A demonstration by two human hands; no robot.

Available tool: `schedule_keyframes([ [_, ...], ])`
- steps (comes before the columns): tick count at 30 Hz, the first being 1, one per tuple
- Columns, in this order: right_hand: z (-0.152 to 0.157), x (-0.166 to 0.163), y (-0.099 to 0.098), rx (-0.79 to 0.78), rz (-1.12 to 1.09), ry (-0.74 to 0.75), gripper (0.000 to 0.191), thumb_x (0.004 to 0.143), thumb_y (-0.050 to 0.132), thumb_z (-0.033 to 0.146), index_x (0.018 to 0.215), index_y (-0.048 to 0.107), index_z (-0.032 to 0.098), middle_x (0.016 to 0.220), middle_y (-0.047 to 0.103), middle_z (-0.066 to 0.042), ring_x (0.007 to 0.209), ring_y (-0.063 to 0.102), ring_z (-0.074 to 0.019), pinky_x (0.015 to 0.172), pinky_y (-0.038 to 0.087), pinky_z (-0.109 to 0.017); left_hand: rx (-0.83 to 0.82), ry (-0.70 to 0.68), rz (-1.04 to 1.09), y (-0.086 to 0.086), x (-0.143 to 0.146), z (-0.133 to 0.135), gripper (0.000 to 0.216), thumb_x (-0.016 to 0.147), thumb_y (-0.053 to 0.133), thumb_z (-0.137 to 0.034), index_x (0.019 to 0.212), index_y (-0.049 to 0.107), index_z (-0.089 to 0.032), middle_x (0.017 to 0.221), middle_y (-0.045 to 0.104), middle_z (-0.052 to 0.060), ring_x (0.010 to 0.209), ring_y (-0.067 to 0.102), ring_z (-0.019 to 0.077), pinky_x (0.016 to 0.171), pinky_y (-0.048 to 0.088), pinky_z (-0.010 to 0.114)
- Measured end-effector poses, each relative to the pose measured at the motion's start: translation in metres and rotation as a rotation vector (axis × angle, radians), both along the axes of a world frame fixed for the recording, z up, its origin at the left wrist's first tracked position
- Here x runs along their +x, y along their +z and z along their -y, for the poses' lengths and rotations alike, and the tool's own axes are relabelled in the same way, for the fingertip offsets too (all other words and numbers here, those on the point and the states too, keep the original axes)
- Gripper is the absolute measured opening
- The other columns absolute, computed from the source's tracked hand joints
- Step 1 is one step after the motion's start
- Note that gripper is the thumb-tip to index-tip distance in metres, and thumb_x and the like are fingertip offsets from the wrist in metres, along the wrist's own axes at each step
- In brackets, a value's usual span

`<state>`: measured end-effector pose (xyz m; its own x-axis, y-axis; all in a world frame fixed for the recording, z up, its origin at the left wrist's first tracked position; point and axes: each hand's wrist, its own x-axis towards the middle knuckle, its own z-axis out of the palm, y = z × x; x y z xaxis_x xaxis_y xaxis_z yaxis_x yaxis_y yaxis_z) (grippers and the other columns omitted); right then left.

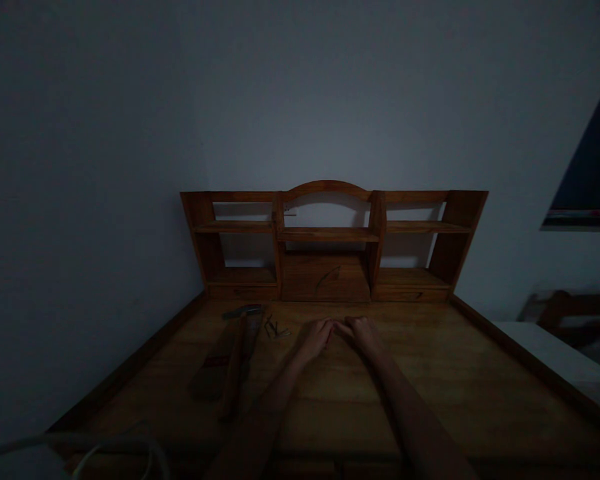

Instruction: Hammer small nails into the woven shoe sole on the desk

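Pinched in the closed fingertips of the left hand [314, 339], a small, thin red object [329, 337], too dim to identify. Just beside, the curled right hand [363, 331]; cannot tell whether gripping too. Left of both, loose thin nail-like pieces [275, 329], then a wooden-handled hammer [235, 357] with dark metal head. Underneath, a smooth, grained wooden desktop [430, 373]; beyond, an arched brown wooden shelf [330, 235] against a plain wall [330, 100].

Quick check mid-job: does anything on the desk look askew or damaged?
Nothing looks clearly broken. The nail-like bits lie jumbled beside the hammer, pointing different ways. A dark curved line on the middle panel of the shelf also stands out; it's too dim to tell a mark from a handle.
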<state>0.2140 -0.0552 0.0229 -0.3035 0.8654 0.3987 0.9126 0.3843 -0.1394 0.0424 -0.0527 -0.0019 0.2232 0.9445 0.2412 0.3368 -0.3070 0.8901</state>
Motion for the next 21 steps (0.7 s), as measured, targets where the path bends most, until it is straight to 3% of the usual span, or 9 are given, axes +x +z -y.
schedule_keyframes([
  [21,-0.0044,-0.0007,-0.0025,-0.022,-0.001,-0.013,0.059,0.089,0.030,0.062,0.082,0.070,0.020,0.078,0.071,-0.012,0.077,0.066,-0.0194,0.064,0.036,-0.023,0.007,-0.003,-0.046,0.0052,-0.0018,0.0039,0.032,0.087,0.032,-0.038,0.071,0.052,-0.017,0.062,0.049,-0.001,0.057,0.045,0.0113,0.051,0.034,0.021],
])
